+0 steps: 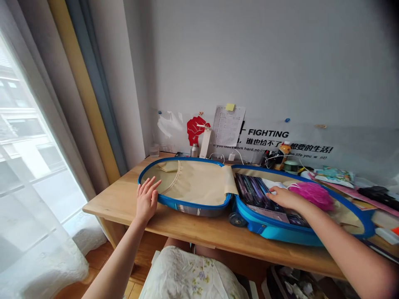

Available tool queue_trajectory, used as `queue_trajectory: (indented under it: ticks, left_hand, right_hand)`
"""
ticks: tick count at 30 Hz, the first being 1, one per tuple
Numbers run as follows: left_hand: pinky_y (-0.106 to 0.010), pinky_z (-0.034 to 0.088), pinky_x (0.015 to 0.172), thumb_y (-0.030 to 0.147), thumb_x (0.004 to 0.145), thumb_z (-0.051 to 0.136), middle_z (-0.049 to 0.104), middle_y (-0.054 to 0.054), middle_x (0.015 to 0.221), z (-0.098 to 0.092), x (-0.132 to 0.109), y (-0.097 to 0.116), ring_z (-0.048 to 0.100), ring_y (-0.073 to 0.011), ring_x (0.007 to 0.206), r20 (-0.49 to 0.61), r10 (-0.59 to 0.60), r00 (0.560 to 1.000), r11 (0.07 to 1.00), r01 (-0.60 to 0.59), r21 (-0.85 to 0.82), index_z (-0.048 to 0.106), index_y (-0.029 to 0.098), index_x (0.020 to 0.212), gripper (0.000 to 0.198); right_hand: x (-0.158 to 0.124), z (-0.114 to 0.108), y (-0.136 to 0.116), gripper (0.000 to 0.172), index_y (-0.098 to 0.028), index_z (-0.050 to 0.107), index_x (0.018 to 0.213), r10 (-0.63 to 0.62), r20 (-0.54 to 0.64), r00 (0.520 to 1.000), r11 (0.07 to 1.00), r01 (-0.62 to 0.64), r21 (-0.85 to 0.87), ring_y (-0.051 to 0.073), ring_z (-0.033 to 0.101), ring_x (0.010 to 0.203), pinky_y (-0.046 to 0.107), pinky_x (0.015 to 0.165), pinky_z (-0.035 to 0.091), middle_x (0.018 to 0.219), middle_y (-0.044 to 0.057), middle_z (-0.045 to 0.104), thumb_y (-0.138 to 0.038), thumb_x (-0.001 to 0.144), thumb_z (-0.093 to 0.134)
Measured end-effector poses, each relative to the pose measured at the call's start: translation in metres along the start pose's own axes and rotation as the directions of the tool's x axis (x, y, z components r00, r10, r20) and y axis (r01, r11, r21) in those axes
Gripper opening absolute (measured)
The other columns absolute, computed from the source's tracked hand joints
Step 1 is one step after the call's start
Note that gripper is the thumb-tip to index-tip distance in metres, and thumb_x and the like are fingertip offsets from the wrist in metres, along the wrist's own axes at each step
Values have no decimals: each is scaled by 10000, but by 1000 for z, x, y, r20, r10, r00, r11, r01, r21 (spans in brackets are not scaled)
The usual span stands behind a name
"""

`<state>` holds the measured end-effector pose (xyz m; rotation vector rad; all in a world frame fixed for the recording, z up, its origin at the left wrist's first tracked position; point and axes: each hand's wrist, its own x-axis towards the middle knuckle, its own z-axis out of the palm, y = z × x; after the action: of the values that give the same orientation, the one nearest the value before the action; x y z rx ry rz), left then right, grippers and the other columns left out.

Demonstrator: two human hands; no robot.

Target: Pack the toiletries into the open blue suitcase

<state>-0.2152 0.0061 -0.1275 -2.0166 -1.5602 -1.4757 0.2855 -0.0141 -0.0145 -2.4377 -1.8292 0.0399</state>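
Two sets of fingers rest on an open blue suitcase (pixel 280 232). On the left hand (pixel 146 200), the fingers (pixel 152 186) are spread and laid flat, with the tips reaching over the blue rim of the lid half (pixel 199 182); nothing is pinched. On the right hand (pixel 285 197), the fingers are extended, close together and pressed flat on a row of dark purple packets (pixel 252 190) standing in the base half; nothing is gripped. A pink bath pouf (pixel 311 195) lies just beside the right wrist; whether it touches cannot be told. The suitcase lies opened flat across the wooden desk (pixel 199 228), with its front wall near the desk's front edge and a wheel (pixel 237 219) facing the person. Probable hazards are as follows. Fingertips left across the rim would be trapped if the two halves were brought together. A pull toward the person could carry the shell over the desk edge, since little bare wood remains in front. A push toward the wall could topple the orange-capped bottle (pixel 284 150) and the metal bottle (pixel 194 150), or snag the white charger cable (pixel 231 157), all just behind the case. The pouf is loose and could roll out.
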Motion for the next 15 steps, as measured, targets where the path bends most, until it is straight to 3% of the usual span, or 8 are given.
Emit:
queue_trajectory:
  ticks: [4, 7, 11, 15]
  left_hand:
    - [-507, 227, 1180, 352, 993, 298, 584, -87, 1387, -1, -2, 0, 433, -263, 1366, 4, 21, 1000, 1000, -21, 1, 672, 234, 1200, 443]
    - [-509, 232, 1177, 349, 991, 300, 596, -84, 1374, -2, -1, -1, 437, -261, 1362, 8, 21, 1000, 1000, -21, 2, 678, 236, 1184, 439]
    - [-505, 234, 1176, 346, 990, 304, 604, -72, 1367, -2, 0, 0, 442, -252, 1356, 10, 11, 1000, 1000, -11, -6, 675, 249, 1190, 432]
    - [-502, 226, 1179, 342, 992, 310, 603, -69, 1370, -3, 0, 0, 448, -247, 1350, 23, 12, 1000, 1000, -12, -10, 671, 248, 1202, 428]
  right_hand:
    - [9, -3, -7, 224, -175, 656, 750, 19, 32, 999, 1000, -20, 9, 219, 659, 691, 325, 678, 445, 755, 139, 708, -346, 847, 550]
    - [12, -7, -12, 324, -201, 534, 543, 42, 115, 993, 998, -47, 40, 181, 582, 502, 318, 596, 423, 530, 73, 604, -311, 848, 537]
    - [14, -10, -14, 403, -212, 438, 449, 65, 209, 976, 990, -89, 106, 139, 479, 376, 311, 526, 395, 416, 9, 476, -278, 832, 545]
    - [15, -10, -14, 412, -190, 455, 408, 69, 195, 978, 981, -102, 164, 138, 480, 388, 318, 528, 403, 405, 25, 482, -218, 809, 545]
